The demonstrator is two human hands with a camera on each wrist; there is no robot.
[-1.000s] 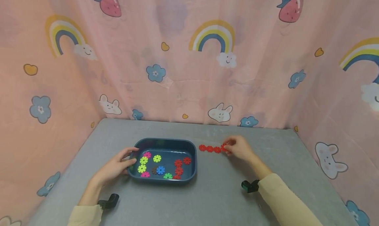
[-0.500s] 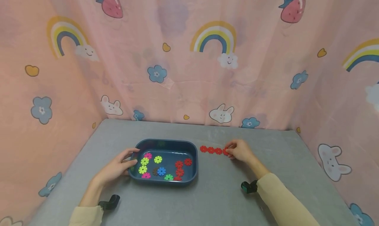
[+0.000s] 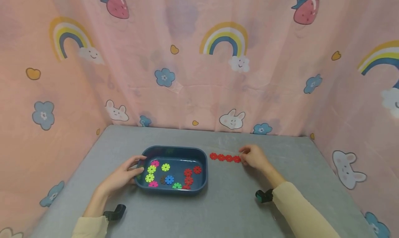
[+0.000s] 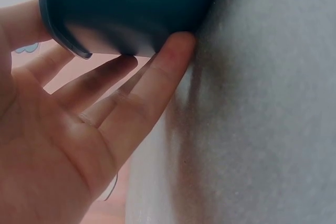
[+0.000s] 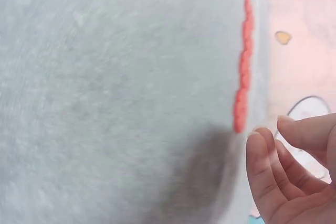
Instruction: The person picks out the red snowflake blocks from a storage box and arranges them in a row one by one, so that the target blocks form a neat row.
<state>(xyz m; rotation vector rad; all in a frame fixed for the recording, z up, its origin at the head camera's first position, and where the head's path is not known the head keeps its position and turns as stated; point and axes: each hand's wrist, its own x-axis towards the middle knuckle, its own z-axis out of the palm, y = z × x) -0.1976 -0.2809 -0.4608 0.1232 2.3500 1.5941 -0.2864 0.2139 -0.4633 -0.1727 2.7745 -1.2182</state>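
On the table a row of several red snowflake discs (image 3: 225, 158) lies in a line to the right of the dark blue tray (image 3: 171, 191). My right hand (image 3: 253, 157) hovers at the row's right end. In the right wrist view, thumb and fingers stand slightly apart with nothing between them, just short of the nearest red disc (image 5: 239, 121). My left hand (image 3: 120, 175) holds the tray's left end. The left wrist view shows its fingertips (image 4: 176, 51) against the tray's outer wall, with another digit reaching past the rim.
Inside the tray lie loose discs: yellow (image 3: 165, 167), pink (image 3: 155, 163), blue (image 3: 169, 179), brown, green (image 3: 177, 185) and more red ones (image 3: 188, 180). The grey table (image 3: 224, 210) meets a pink patterned curtain (image 3: 187, 103) at the back and sides.
My right hand has set a red disc down at the right end of the row and let it go, drawing slightly right. The left hand and tray have not moved.
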